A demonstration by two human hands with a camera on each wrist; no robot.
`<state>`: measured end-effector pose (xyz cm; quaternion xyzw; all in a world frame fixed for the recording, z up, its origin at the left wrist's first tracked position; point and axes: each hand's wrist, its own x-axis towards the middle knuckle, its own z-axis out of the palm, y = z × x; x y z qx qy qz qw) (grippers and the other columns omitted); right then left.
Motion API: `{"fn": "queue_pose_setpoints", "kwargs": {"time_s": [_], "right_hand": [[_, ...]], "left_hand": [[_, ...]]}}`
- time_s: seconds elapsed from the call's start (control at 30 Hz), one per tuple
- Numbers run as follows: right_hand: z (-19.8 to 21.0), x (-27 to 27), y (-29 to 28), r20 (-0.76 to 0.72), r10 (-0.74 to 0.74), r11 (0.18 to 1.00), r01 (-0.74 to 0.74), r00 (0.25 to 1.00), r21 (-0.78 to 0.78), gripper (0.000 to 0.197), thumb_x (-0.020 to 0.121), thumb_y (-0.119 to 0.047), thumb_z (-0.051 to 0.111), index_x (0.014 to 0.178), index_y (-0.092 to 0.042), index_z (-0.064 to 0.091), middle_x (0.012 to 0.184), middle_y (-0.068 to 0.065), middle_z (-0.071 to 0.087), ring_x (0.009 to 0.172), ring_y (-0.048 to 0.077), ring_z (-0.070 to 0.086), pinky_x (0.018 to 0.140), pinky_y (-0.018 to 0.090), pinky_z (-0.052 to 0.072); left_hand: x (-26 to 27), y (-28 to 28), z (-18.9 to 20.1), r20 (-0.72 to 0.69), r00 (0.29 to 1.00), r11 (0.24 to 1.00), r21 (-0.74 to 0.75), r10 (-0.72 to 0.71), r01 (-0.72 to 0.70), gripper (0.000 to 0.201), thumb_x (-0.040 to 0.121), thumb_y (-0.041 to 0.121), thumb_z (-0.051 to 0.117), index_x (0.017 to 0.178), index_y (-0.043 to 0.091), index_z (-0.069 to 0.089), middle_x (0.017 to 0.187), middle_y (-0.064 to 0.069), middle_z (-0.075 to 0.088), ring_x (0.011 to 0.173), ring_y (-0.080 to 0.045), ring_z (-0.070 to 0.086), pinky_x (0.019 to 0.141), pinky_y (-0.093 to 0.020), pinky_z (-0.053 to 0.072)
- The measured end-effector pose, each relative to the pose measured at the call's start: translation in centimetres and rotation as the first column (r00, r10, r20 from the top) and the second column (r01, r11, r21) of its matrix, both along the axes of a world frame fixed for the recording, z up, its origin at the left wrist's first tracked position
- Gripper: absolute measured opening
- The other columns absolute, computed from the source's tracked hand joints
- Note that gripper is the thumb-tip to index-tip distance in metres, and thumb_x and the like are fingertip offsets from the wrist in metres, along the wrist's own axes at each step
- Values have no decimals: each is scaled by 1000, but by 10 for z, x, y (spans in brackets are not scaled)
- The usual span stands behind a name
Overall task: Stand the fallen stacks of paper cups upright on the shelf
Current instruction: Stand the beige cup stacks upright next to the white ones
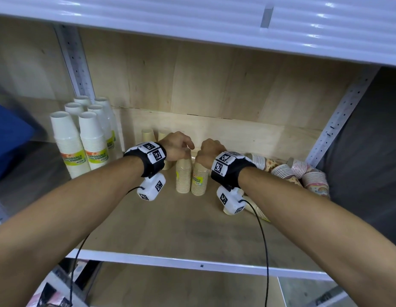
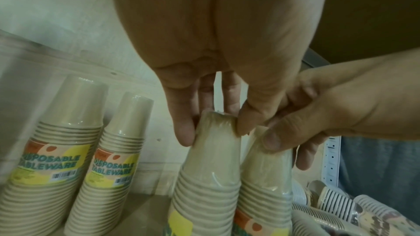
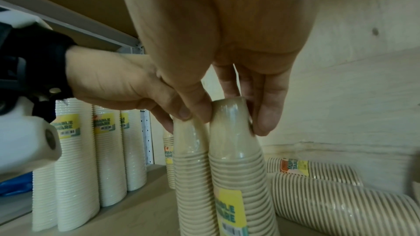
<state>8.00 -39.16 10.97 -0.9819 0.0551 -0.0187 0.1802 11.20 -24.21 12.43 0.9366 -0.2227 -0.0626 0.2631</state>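
Cup stacks: two tan stacks stand upright side by side mid-shelf, the left stack (image 1: pixel 183 176) touching the right stack (image 1: pixel 199 179).
Your left hand (image 1: pixel 178 147): its grip pinches the top of the left stack between thumb and fingers.
Your right hand (image 1: pixel 207 152): its grip pinches the top of the right stack the same way.
Fallen stacks: striped and patterned cups (image 1: pixel 288 171) lie on their sides at the right end of the shelf (image 1: pixel 161 227).
White stacks (image 1: pixel 81 138): upright at the left.
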Motion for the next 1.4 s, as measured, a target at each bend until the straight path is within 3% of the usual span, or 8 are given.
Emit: {"fn": "queue_pose_setpoints", "kwargs": {"time_s": [0.13, 0.27, 0.37, 0.5, 0.83, 1.0, 1.23, 1.4], "right_hand": [[2, 3, 4, -29, 25, 1000, -25, 999, -1, 32, 78, -20, 63, 107, -5, 61, 110, 13, 63, 84, 24, 57, 58, 24, 40], [5, -1, 2, -22, 20, 1000, -20, 1000, 10, 37, 83, -25, 63, 114, -6, 54, 110, 8, 52, 96, 26, 55, 70, 29, 42], [6, 1, 1, -18, 10, 1000, -10, 1000, -5, 14, 80, -15, 61, 87, -8, 51, 90, 5, 49, 85, 25, 54, 58, 24, 39], [6, 5, 5, -20, 11, 1000, -11, 1000, 13, 30, 77, -9, 61, 62, -12, 35, 81, 8, 50, 76, 24, 52, 48, 20, 29], [5, 9, 2, -55, 35, 999, -34, 998, 13, 14, 75, -10, 62, 73, -7, 48, 86, 10, 54, 76, 23, 54, 47, 20, 31], [4, 9, 0, -48, 49, 999, -49, 998, 5, 26, 78, -12, 63, 102, -2, 63, 92, 10, 56, 81, 23, 55, 47, 21, 30], [4, 7, -2, -41, 45, 999, -44, 998, 15, 11, 77, -10, 61, 77, -7, 51, 85, 10, 54, 78, 24, 53, 47, 20, 29], [4, 8, -3, -40, 62, 998, -61, 997, 14, 16, 76, -13, 62, 91, -10, 60, 102, 9, 62, 83, 23, 57, 51, 20, 35]], "left_hand": [[0, -2, -1, 52, 998, 999, 15, 34, -35, 29, 86, 28, 71, 113, 19, 69, 110, -2, 58, 103, -20, 58, 81, -28, 44], [0, -1, 1, 23, 999, 999, 7, 32, -32, 35, 84, 29, 70, 118, 22, 66, 112, -3, 59, 102, -19, 58, 81, -28, 45], [1, 1, 1, -15, 1000, 999, 34, 1, 0, 36, 84, 25, 69, 120, 24, 66, 117, -2, 59, 109, -19, 57, 89, -31, 47], [2, 0, 2, 41, 999, 998, 53, 34, -36, 33, 83, 33, 72, 113, 19, 69, 107, -1, 59, 97, -18, 57, 75, -25, 42], [2, -1, 2, 18, 1000, 998, 59, 7, -8, 35, 85, 31, 71, 118, 20, 67, 113, -3, 58, 102, -19, 56, 80, -27, 43], [2, -2, 2, 10, 999, 999, 35, 31, -31, 41, 81, 42, 74, 115, 22, 66, 107, 0, 58, 97, -18, 57, 76, -28, 43], [2, 1, 0, -4, 1000, 999, 39, -9, 9, 37, 83, 29, 72, 118, 18, 67, 113, -2, 60, 105, -19, 57, 82, -28, 46], [2, 0, 2, 9, 1000, 998, 57, -12, 11, 37, 82, 28, 72, 117, 16, 68, 113, -2, 61, 101, -18, 59, 80, -27, 47]]}}
